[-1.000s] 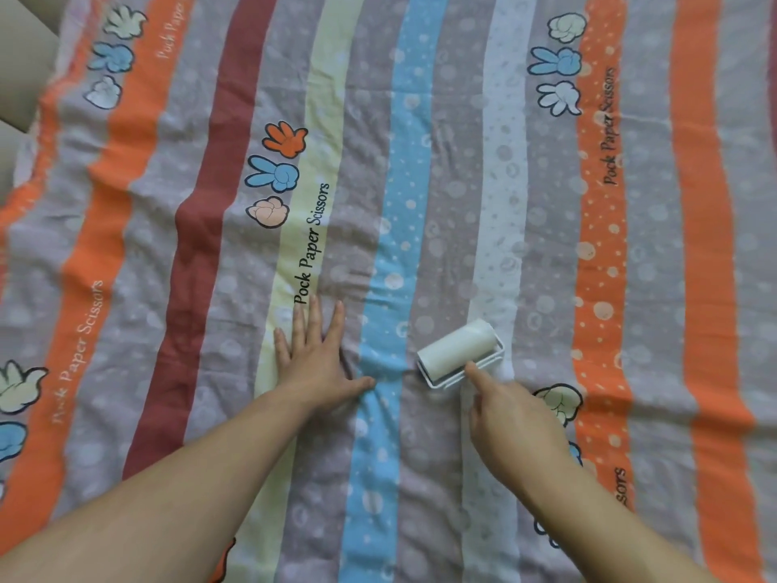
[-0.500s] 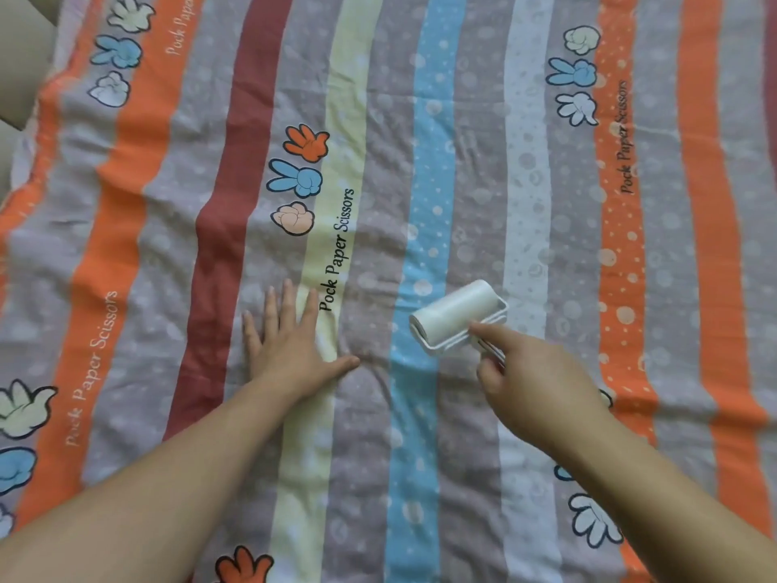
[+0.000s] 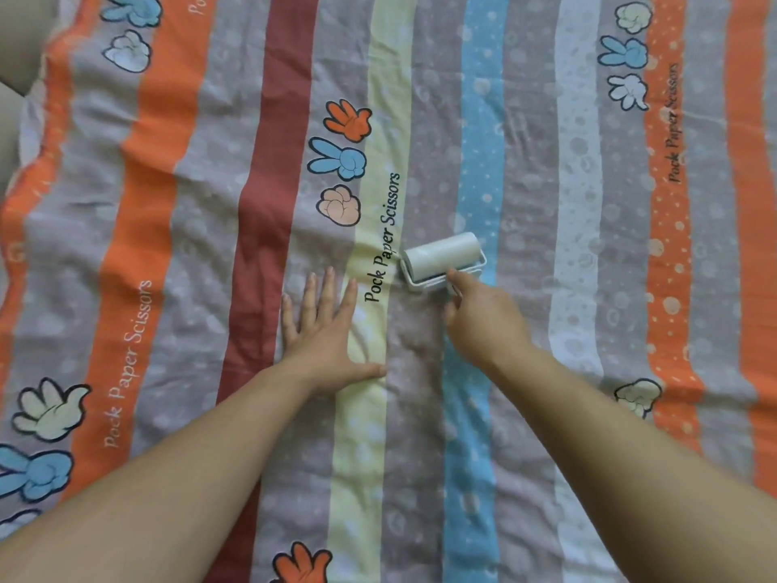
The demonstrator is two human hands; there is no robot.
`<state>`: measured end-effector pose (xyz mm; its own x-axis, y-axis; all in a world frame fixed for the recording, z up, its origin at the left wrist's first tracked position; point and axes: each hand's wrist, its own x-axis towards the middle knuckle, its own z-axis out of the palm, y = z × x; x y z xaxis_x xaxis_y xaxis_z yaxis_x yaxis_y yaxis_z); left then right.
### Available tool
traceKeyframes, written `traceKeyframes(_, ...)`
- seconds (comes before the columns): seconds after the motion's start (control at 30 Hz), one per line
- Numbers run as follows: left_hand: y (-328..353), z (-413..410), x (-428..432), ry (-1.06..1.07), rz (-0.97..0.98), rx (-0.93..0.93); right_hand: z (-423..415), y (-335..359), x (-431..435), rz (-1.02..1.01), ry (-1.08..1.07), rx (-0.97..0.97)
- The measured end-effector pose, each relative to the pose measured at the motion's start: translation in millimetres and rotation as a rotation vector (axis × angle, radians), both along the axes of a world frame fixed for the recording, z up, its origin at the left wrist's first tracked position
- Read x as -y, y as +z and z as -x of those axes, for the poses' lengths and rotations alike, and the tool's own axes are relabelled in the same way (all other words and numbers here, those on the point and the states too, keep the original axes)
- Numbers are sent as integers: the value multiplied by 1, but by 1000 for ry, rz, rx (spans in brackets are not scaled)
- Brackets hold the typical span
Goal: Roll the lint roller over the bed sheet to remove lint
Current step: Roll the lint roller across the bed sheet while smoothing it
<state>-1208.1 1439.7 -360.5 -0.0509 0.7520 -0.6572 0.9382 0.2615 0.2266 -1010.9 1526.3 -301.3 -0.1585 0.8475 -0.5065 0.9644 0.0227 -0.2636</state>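
Note:
A striped bed sheet (image 3: pixel 525 170) with orange, red, yellow, blue and grey bands and cartoon hand prints fills the view. A white lint roller (image 3: pixel 442 257) lies on it across the grey and blue stripes, beside the words "Pock Paper Scissors". My right hand (image 3: pixel 483 326) grips the roller's handle from behind, index finger stretched along the frame; the handle is hidden under my fingers. My left hand (image 3: pixel 326 334) presses flat on the sheet to the left of the roller, fingers spread, thumb pointing right.
The sheet is slightly wrinkled around my hands. At the top left its edge meets a beige padded surface (image 3: pixel 17 48). The sheet runs on beyond the frame on the other sides.
The roller has travelled forward and left, from the pale and grey stripes near me onto the blue and grey stripes by the yellow one. My left hand shifted left along the sheet.

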Motion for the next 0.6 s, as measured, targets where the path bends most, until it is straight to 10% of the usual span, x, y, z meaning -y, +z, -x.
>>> traceKeyframes(0.6,13,5,19,-101,-129,-52,-73,65,82,140,27,186)
